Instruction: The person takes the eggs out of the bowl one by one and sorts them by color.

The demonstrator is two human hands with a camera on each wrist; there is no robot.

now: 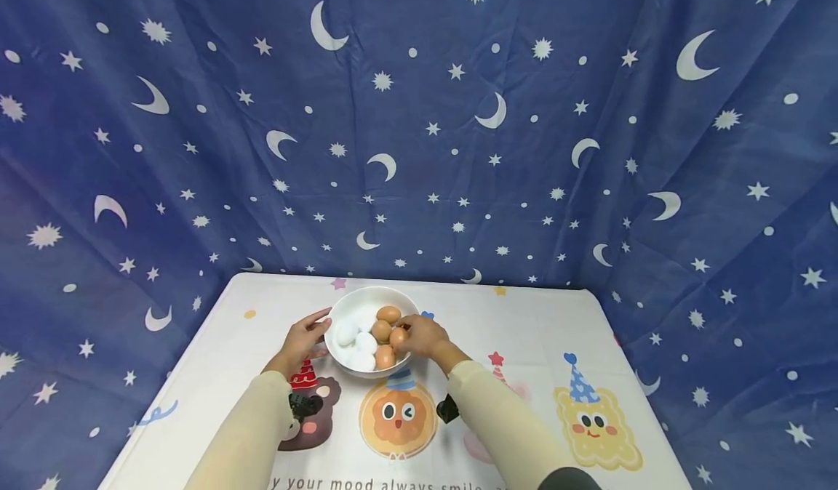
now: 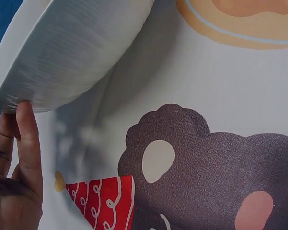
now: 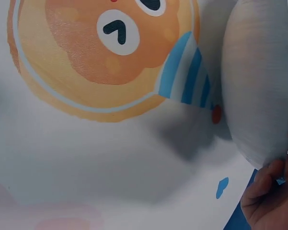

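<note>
A white bowl (image 1: pixel 356 306) stands on the table, with white eggs (image 1: pixel 366 343) in its left part and several brown eggs (image 1: pixel 385 357) to the right. My left hand (image 1: pixel 303 341) rests fairly straight fingers against the bowl's left side. In the left wrist view, a fingertip of this left hand (image 2: pixel 20 167) touches the bowl's outer wall (image 2: pixel 81 57). Reaching over the right rim, my right hand (image 1: pixel 424 336) pinches a brown egg (image 1: pixel 398 337) inside the bowl. The right wrist view shows the right hand (image 3: pixel 270 196) at the rim; the bowl wall hides the eggs there.
A white tablecloth (image 1: pixel 524 323) with cartoon prints and lettering covers the table. Behind and at both sides hangs a blue curtain (image 1: pixel 419 221) with moons and stars. Small black devices (image 1: pixel 305 405) sit by the wrists.
</note>
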